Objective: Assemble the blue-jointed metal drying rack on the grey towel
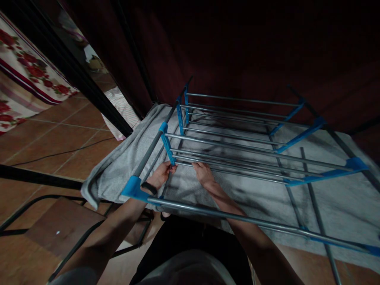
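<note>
A rack of grey metal tubes with blue plastic connectors lies on its side on a grey blanket. My left hand, a dark band at its wrist, is closed around the lower end of a blue connector near the rack's left side. A short way to the right, my right hand grips a thin metal tube that runs to that connector. Both forearms reach past the long front tube. Whether the tube's end sits fully in the connector cannot be made out.
Loose grey tubes lie at the right, one jutting past the blanket's front edge. A metal-framed chair stands at the lower left on the tiled floor. Black posts and a dark red curtain border the blanket.
</note>
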### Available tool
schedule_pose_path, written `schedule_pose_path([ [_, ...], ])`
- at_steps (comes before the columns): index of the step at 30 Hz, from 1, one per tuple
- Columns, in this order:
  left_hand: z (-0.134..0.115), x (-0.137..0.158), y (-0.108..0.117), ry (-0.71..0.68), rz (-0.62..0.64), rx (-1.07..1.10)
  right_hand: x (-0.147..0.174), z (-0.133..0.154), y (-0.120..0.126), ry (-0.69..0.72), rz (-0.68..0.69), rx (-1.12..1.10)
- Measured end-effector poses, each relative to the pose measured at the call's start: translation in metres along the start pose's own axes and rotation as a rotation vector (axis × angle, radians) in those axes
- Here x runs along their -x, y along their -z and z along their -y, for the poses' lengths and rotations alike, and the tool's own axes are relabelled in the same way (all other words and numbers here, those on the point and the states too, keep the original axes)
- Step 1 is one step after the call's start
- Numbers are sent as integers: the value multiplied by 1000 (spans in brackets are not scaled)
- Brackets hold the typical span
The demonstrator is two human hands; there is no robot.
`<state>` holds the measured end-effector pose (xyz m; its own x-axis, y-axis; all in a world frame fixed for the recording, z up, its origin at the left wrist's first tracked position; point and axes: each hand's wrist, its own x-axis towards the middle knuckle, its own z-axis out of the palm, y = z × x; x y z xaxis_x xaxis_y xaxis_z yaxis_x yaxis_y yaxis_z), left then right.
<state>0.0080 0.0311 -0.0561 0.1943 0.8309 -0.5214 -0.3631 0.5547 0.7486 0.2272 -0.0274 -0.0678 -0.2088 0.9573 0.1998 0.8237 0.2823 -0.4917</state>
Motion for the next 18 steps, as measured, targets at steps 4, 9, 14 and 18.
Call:
schedule_pose_path([
  [4, 2, 5, -5, 5, -44, 21, 0, -3, 3, 10, 63, 58],
  [9, 11, 7, -12, -48, -113, 41, 3, -5, 10, -2, 143, 78],
  [14, 27, 14, -14, -198, -155, 46, 4, -2, 20, -45, 216, 84],
  [18, 33, 17, -15, -262, -135, 18, 2, 3, 27, -83, 275, 89],
])
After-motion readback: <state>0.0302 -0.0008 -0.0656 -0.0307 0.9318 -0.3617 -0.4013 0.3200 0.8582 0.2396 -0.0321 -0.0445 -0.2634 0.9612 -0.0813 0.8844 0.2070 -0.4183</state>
